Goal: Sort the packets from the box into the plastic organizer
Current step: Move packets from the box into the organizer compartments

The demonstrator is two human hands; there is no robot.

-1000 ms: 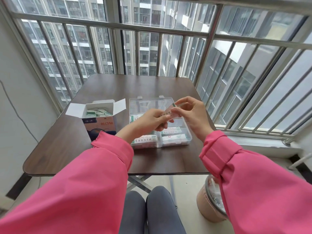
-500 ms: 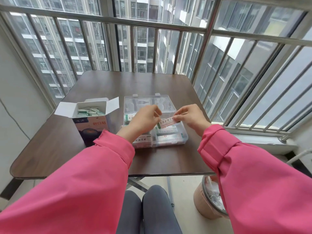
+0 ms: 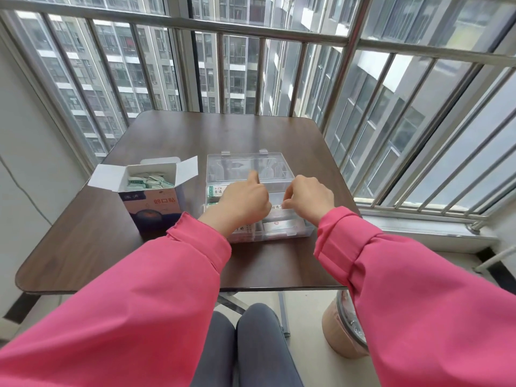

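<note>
Nearest the camera, two grey-clad knees (image 3: 245, 347) sit below the table edge, flanked by pink sleeves (image 3: 156, 303) reaching forward. A tan bin (image 3: 339, 335) with a clear liner stands on the floor to the right, beside the table leg.

On the dark wooden table (image 3: 83, 241), the clear plastic organizer (image 3: 304, 230) lies near the front edge, its lid (image 3: 245, 166) folded back flat behind it. Packets (image 3: 282, 226) already lie in the near compartments, and one more shows at the far left compartment.

Both hands are over the organizer's middle. The left hand (image 3: 245, 202) has fingers curled, index finger extended toward the lid. The right hand (image 3: 310, 198) has fingers curled downward, pinching the right end of a white packet (image 3: 277, 207) that lies between the two hands above a compartment. Whether the left hand also grips that packet cannot be determined; its fingertips are hidden.

Left of the organizer and apart from it, the box (image 3: 150, 210) stands upright, flaps open, with more green-and-white packets (image 3: 146, 183) inside.

Beyond the table, a metal window grille (image 3: 346, 40) fronts high-rise buildings.
</note>
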